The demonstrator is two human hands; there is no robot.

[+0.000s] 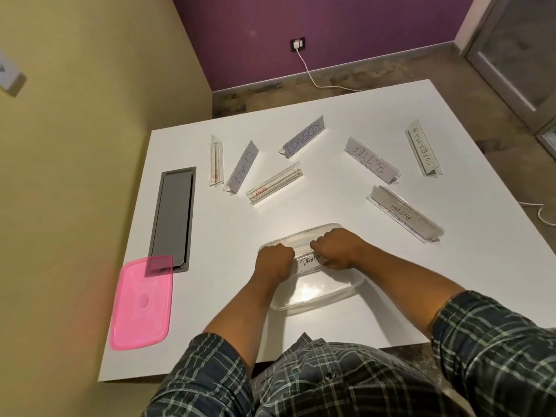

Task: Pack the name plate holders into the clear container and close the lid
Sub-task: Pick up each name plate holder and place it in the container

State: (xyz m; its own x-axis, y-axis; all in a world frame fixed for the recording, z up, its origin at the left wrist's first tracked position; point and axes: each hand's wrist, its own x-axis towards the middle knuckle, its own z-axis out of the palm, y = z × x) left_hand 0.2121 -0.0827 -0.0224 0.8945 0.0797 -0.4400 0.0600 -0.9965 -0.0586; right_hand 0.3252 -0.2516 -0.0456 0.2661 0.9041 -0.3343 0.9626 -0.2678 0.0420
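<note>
Both hands, left (pixel 275 263) and right (pixel 338 249), have fingers curled round the PANDA holder (pixel 310 261), held over the clear container (pixel 316 296) on the bench (pixel 301 206). The pink lid (pixel 141 302) lies at the left.

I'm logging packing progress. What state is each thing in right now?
Clear plastic container: open, lid off.
Pink translucent lid: flat on the white table, apart from the container.
PANDA name plate holder: gripped by both hands over the container.
Left hand: gripping it.
Right hand: gripping it.
CHAN holder: unpacked.
ALPHA holder: unpacked.
</note>
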